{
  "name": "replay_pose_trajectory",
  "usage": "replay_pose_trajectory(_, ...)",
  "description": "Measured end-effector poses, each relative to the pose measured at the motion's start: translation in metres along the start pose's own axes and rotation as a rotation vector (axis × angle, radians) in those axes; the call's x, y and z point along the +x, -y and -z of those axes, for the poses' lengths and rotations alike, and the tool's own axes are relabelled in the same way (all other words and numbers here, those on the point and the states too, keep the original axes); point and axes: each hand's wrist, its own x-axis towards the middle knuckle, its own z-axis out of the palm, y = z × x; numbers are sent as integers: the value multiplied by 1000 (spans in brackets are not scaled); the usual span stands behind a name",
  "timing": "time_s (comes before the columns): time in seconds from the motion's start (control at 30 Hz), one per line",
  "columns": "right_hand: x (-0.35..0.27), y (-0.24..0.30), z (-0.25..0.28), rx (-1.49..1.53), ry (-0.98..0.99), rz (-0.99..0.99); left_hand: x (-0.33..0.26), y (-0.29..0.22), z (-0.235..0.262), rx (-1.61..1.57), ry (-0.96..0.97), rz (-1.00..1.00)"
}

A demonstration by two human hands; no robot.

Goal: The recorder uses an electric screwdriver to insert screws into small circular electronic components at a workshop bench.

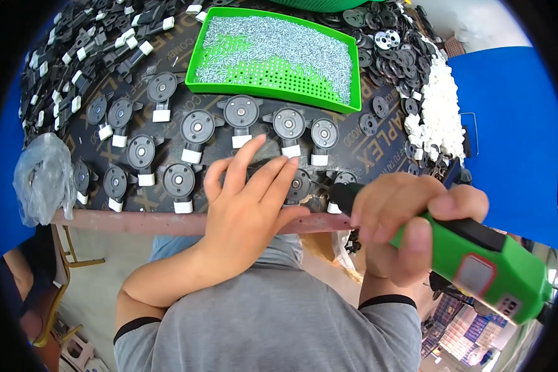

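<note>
My right hand (409,217) is closed around a green electric screwdriver (477,260), whose black nose points left toward the table's near edge. Close to that nose lies a black round part with a white end (344,180), partly covered by the tool. My left hand (245,195) stretches over the near edge with its fingers spread. Between its thumb and forefinger a black round part (301,185) shows; whether they touch it I cannot tell. Several similar parts stand in rough rows, such as one black disc-shaped housing (178,180) with a white block at its foot.
A green perforated tray (273,93) of small silver screws sits at the far middle. Black parts with white ends (80,56) pile up at far left, black discs (397,62) and white pieces (440,111) at right. A clear plastic bag (43,177) lies at the left edge.
</note>
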Motion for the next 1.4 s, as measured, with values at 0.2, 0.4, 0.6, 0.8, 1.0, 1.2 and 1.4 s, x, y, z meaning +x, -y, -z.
replay_pose_trajectory(0.2,-11,-22,-4,68,-33,6,-7,4,-17,18,-72,-4)
replay_pose_trajectory(0.4,-12,-24,0,118,-24,10,-6,1,-16,18,-48,12)
replay_pose_trajectory(0.6,-11,-23,-1,121,-54,-2,-8,1,-18,45,-42,12)
replay_pose_trajectory(0.8,-9,-21,-2,89,-82,12,-11,1,-24,104,-70,-4)
replay_pose_trajectory(1.0,-8,-24,-3,-32,-86,-31,-13,1,-27,131,-102,-39)
replay_pose_trajectory(1.2,-5,-17,-8,-84,-139,7,-13,1,-27,124,-99,-40)
replay_pose_trajectory(1.4,-5,-15,-11,-164,-157,-2,-13,2,-29,135,-114,-37)
